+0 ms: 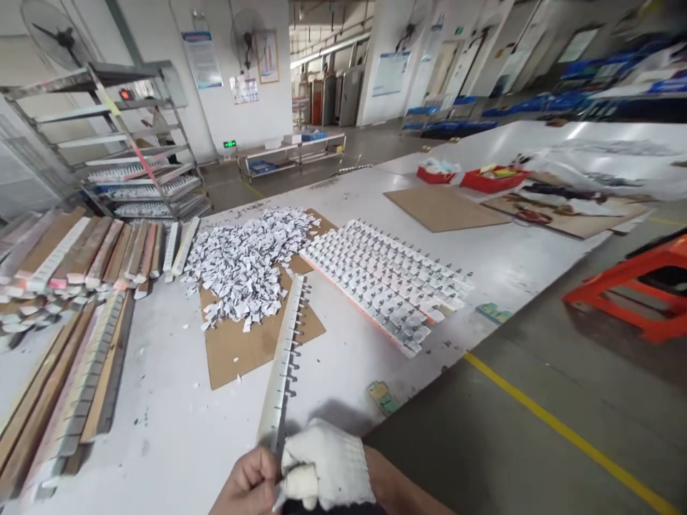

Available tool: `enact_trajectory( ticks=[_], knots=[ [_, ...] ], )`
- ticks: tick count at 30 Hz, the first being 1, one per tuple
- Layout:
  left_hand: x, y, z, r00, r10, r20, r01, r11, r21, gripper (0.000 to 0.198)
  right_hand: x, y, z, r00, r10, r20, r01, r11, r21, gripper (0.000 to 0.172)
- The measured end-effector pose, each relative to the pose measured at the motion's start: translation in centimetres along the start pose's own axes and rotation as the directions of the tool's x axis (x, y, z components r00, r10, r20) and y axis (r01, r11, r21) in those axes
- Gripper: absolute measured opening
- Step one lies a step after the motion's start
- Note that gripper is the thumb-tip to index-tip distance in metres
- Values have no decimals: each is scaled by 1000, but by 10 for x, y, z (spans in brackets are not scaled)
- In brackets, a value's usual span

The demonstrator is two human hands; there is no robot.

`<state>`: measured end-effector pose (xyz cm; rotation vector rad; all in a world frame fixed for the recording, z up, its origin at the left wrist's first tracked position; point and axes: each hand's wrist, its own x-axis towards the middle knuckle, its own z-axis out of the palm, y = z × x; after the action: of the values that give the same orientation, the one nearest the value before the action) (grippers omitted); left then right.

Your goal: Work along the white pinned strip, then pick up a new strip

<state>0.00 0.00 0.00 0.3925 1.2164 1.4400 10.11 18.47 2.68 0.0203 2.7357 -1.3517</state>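
Both hands at bottom edge of view, pinched together on near end of long white strip (283, 357): bare left hand (247, 485), white-gloved right hand (327, 468). Strip slants away across white surface (161, 422) onto cardboard sheet (252, 343). Heap of small white tags (247, 261) just beyond. Filled strips in rows (389, 282) to right; stacked strips (69, 343) at left. Metal rack (134, 143) behind.

Tag pile (244, 268) on cardboard sheet (236, 350), left of filled rack (386, 282).
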Motion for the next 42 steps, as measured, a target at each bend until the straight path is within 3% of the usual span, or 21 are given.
enact_trajectory(
  ticks=[1,3,5,7,9,12,14,17,19,22,26,34,37,42],
  knots=[
    [0,-1,4,999,17,-32,-18,999,-50,58,0,1,1,1000,3,12,-3,1000,22,19],
    [1,-1,11,982,86,-166,-87,996,3,54,-1,4,6,1000,27,10,-28,998,60,24],
    [1,1,17,941,169,-293,-109,972,209,45,-1,7,13,996,76,-47,-74,996,47,27],
    [0,3,21,901,254,-351,-73,887,456,38,-2,9,22,985,129,-115,-129,992,8,29],
    [-1,3,22,887,327,-327,-37,756,654,35,-4,12,28,981,159,-114,-163,986,-31,26],
    [6,1,18,902,353,-250,7,567,824,29,-6,17,33,982,185,-41,-188,977,-99,24],
    [19,1,12,869,427,-250,47,432,901,27,-4,23,35,969,242,-52,-248,956,-157,28],
    [47,2,-3,783,576,-233,107,245,964,29,6,33,37,920,371,-129,-392,883,-259,32],
    [63,3,-13,786,582,-208,117,190,975,28,16,36,39,895,412,-170,-446,829,-339,31],
    [73,3,-24,820,543,-181,83,199,976,27,28,33,42,886,422,-192,-462,770,-441,26],
    [71,2,-28,815,555,-168,47,226,973,24,37,28,41,911,386,-148,-406,771,-490,22],
    [76,-4,-28,830,513,-216,149,169,974,23,49,31,36,943,318,-99,-324,802,-503,24],
    [73,-5,-26,826,514,-231,164,173,971,23,50,27,31,934,350,-69,-337,799,-499,28],
    [71,16,-38,823,542,-168,23,263,965,19,46,28,28,940,339,-37,-321,847,-424,24]
  ],
)
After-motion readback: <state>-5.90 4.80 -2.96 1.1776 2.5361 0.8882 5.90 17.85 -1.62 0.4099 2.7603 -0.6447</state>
